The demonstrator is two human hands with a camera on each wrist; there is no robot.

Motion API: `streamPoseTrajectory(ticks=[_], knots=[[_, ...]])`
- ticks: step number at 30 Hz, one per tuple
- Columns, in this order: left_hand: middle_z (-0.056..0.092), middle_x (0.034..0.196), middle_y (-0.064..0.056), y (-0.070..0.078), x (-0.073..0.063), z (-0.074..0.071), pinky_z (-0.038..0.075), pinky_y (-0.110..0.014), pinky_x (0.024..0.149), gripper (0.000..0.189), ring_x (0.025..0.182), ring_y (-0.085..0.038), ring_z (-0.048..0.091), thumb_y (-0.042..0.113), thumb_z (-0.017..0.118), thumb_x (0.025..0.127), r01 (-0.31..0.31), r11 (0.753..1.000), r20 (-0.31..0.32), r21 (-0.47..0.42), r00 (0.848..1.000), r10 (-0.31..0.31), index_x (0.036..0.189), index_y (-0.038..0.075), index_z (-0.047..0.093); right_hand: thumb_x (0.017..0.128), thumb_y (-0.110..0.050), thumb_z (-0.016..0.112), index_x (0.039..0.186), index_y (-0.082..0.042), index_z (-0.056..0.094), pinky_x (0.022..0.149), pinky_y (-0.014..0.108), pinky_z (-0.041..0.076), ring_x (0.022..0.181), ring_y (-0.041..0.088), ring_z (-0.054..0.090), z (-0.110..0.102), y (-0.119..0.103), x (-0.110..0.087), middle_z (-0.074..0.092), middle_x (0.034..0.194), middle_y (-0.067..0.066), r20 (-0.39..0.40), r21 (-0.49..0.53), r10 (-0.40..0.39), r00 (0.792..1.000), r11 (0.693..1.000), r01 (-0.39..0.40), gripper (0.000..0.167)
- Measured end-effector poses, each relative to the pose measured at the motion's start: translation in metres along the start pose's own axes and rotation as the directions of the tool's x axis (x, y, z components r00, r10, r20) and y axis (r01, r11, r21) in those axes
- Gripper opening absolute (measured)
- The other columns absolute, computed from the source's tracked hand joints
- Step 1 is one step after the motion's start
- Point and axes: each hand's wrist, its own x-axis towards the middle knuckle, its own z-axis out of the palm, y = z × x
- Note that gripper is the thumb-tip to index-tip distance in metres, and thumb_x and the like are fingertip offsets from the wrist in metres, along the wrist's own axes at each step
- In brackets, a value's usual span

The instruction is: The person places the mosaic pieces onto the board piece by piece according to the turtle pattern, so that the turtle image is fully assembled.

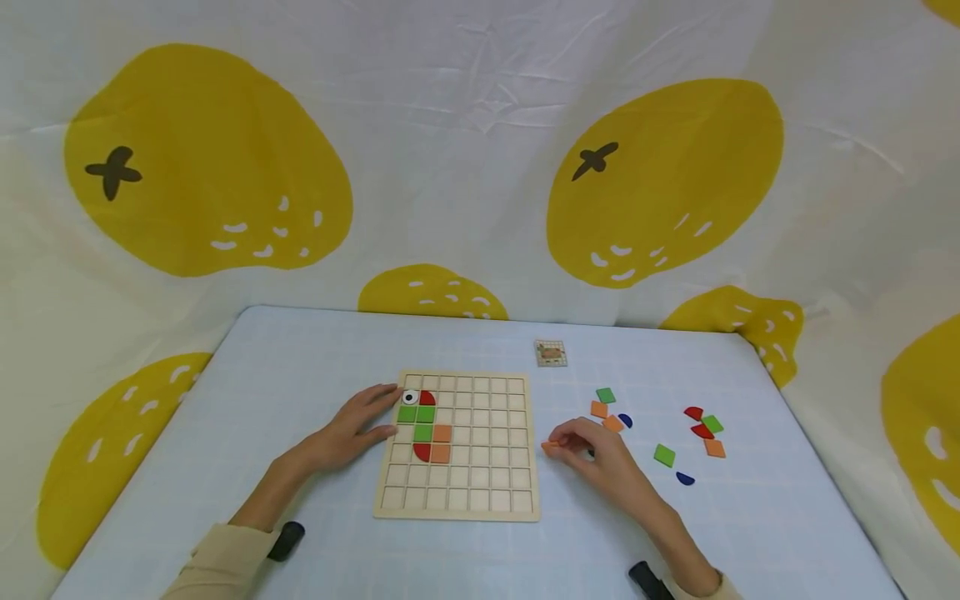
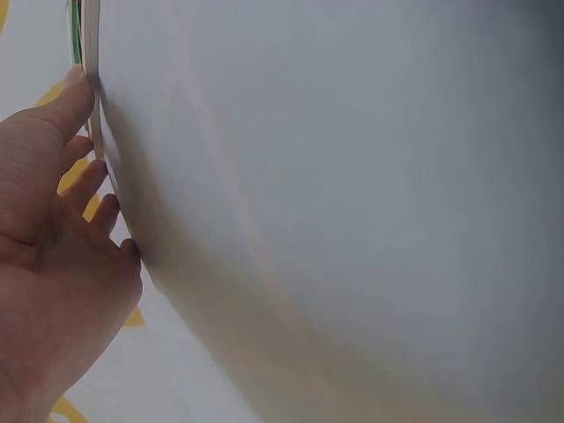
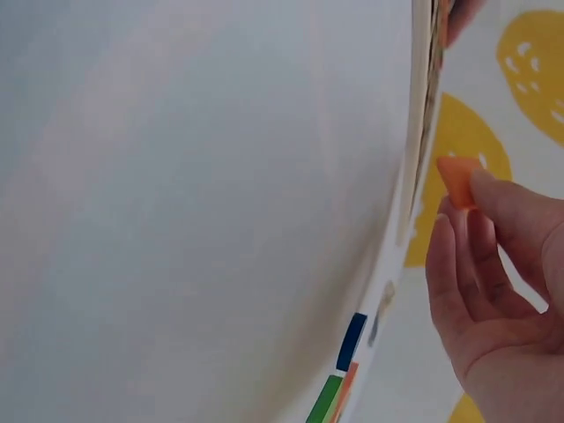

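A wooden grid board (image 1: 491, 492) lies in the middle of the table, bearing red, green and orange tiles plus a round white eye tile (image 1: 410, 397) at its upper left. My left hand (image 1: 345, 433) rests at the board's left edge, fingers fairly straight and touching the rim. In the left wrist view, the thumb and fingers of the left hand (image 2: 62, 211) meet the board's edge. Just right of the board, my right hand (image 1: 600, 458) pinches an orange square tile (image 3: 458, 181) between thumb and fingers. The tile is held off the table.
Loose tiles lie to the right: a green square (image 1: 664, 455), a blue half-circle (image 1: 686, 478), a red piece (image 1: 702, 431), an orange square (image 1: 715, 448) and several others. A small picture card (image 1: 551, 353) lies behind the board. A patterned cloth hangs behind the table.
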Motion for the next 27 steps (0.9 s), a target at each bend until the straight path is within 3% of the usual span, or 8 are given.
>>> streamPoseTrajectory(ticks=[6,15,27], knots=[[0.034,0.161,-0.023,0.000,0.000,-0.001,0.024,-0.068,0.117,0.064,0.149,-0.047,0.025,0.022,0.064,0.103,0.005,1.000,0.001,0.005,1.000,-0.005,0.157,0.001,0.038,0.088,-0.007,0.081,0.101,-0.011,0.072,0.079,0.027,0.060,0.085,0.009,0.067,0.011,-0.003,0.011,0.070,0.096,-0.005,0.021,0.056,0.020,1.000,0.998,-0.021,0.016],[0.034,0.160,-0.024,0.001,-0.002,-0.001,0.024,-0.069,0.116,0.063,0.148,-0.048,0.026,0.022,0.064,0.103,0.002,1.000,-0.003,0.000,1.000,-0.002,0.157,0.001,0.039,0.087,-0.006,0.082,0.101,-0.010,0.072,0.072,0.026,0.058,0.081,0.010,0.065,0.028,-0.012,0.028,0.071,0.093,-0.004,0.021,0.054,-0.012,1.000,0.998,0.010,0.018],[0.033,0.161,-0.023,0.000,0.001,0.001,0.024,-0.068,0.116,0.063,0.148,-0.048,0.025,0.022,0.064,0.104,-0.003,1.000,-0.003,0.001,1.000,0.003,0.157,0.001,0.038,0.089,-0.006,0.080,0.101,-0.006,0.072,0.075,0.025,0.058,0.083,0.014,0.067,0.054,-0.026,0.051,0.071,0.094,0.002,0.082,0.091,0.031,0.996,0.995,-0.039,0.014]])
